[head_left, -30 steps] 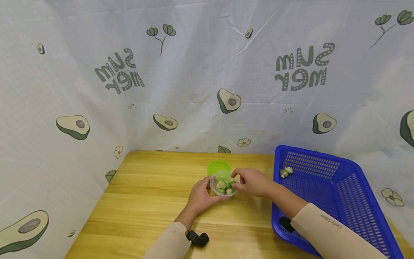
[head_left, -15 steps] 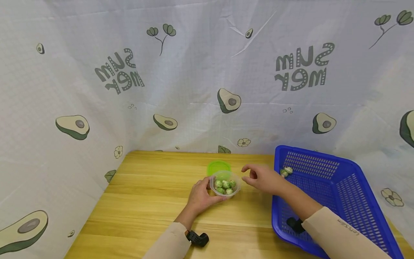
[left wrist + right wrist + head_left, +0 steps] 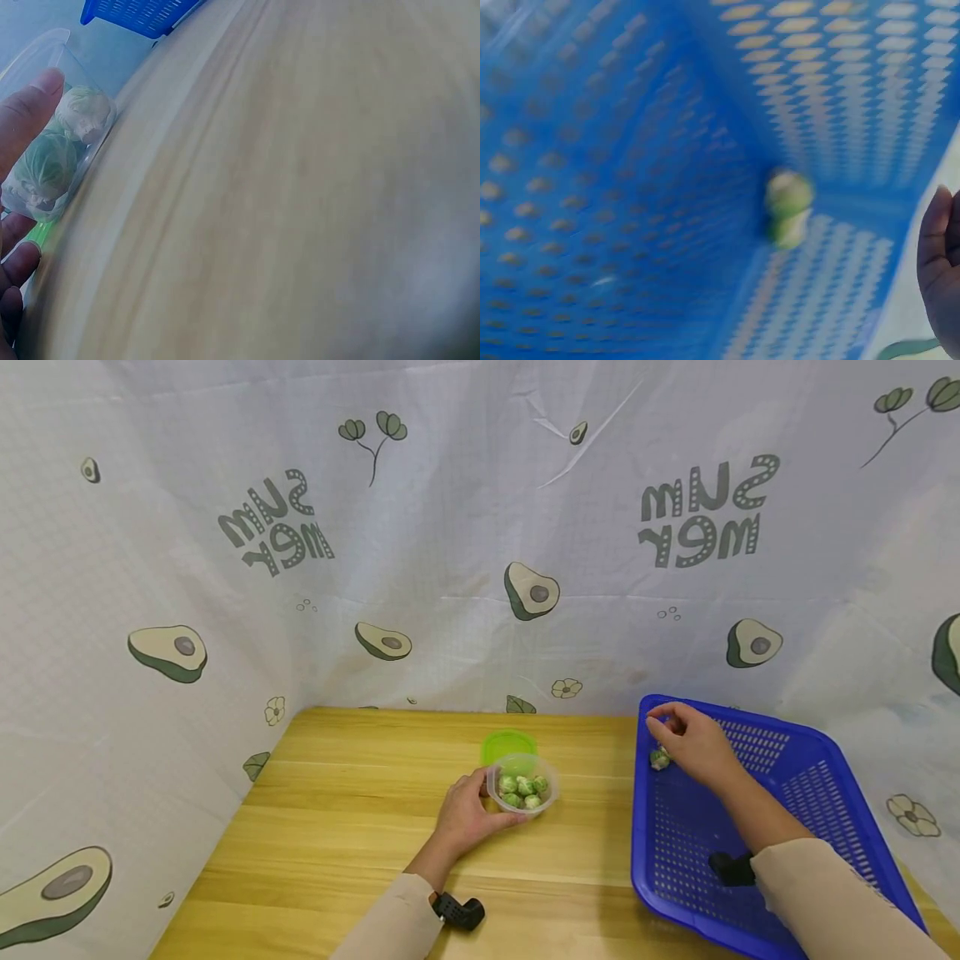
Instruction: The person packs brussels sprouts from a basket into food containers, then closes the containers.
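Observation:
My left hand (image 3: 463, 817) holds a small clear plastic tub (image 3: 555, 795) by its side, thumb along the front and fingers around the left. Several Brussels sprouts (image 3: 525, 786) lie in the tub; the left wrist view shows the thumb (image 3: 30, 112) against its wall. Over the back left corner of a blue basket (image 3: 640, 860) hovers my right hand (image 3: 697, 747), fingers loosely bent with nothing seen between them. Just below it sit sprouts (image 3: 659, 760); in the blurred right wrist view two sprouts (image 3: 788, 210) touch each other in the basket's corner.
A bright green lid (image 3: 507, 744) lies on the wooden table (image 3: 360, 793) right behind the tub. The basket's raised perforated walls stand on the right. A printed curtain (image 3: 450, 527) closes off the back and left.
My right hand let go of a sprout in the tub, rose away, and moved right to above the basket's corner. My left hand and the tub stayed in place.

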The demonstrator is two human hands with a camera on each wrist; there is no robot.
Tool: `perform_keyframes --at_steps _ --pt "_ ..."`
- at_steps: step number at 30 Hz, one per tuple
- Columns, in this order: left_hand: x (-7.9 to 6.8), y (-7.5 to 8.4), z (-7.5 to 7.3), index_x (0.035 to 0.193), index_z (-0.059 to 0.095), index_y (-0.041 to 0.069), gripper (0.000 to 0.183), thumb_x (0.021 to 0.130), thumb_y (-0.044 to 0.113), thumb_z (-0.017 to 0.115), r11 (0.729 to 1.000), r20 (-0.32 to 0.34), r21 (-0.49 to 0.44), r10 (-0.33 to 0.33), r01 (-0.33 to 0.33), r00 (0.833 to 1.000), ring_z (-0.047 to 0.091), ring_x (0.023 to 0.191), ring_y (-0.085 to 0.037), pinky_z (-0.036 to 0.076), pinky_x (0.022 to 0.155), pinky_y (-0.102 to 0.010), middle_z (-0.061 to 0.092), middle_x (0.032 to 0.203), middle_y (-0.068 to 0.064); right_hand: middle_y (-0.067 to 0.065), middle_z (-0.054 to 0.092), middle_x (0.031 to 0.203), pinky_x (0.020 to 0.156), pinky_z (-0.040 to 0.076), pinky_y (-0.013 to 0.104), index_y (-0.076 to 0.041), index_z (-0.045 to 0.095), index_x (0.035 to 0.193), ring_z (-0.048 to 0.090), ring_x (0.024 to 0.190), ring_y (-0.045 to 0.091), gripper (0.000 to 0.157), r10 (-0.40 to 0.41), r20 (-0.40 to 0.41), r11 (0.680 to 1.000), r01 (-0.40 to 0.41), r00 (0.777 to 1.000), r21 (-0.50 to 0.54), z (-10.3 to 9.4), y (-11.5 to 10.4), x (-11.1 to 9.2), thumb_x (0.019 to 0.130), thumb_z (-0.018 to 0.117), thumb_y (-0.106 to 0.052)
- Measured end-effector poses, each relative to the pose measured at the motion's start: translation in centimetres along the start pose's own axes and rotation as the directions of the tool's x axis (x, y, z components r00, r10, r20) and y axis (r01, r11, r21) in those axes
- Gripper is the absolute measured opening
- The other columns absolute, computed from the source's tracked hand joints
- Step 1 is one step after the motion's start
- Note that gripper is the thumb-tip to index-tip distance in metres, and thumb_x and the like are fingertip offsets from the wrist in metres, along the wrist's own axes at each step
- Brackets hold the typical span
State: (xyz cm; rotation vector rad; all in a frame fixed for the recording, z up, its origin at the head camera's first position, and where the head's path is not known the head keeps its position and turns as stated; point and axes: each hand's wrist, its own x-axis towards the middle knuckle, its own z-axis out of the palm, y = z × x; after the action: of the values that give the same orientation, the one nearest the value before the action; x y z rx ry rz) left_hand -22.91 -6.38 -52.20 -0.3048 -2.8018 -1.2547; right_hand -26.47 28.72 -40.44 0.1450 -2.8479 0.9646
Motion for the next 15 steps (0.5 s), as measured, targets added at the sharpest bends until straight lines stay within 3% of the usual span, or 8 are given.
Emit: perform_keyframes --at_steps 8,15 --pt "0.1 -0.1 0.1 0.145 0.053 0.015 0.093 0.071 0.062 0.086 1.0 0.0 0.008 -0.002 0.002 1.0 0.059 0.105 -0.018 0.048 0.092 -0.04 0.066 0.117 -0.003 0.018 0.061 0.095 0.064 0.04 0.034 0.006 0.059 0.125 0.055 0.081 0.027 0.043 0.083 0.066 0.995 -0.079 0.994 -0.06 0.6 4.5 0.5 0.105 0.055 -0.032" --pt "0.1 0.0 0.0 0.145 0.053 0.014 0.094 0.071 0.061 0.087 1.0 0.002 0.0 -0.001 0.001 1.0 0.058 0.105 -0.018 0.047 0.093 -0.041 0.066 0.117 -0.003 0.019 0.062 0.094 0.064 0.042 0.032 0.009 0.058 0.123 0.057 0.079 0.027 0.042 0.136 0.156 0.988 -0.123 0.978 -0.09 1.3 6.7 0.8 0.1 0.06 -0.027"
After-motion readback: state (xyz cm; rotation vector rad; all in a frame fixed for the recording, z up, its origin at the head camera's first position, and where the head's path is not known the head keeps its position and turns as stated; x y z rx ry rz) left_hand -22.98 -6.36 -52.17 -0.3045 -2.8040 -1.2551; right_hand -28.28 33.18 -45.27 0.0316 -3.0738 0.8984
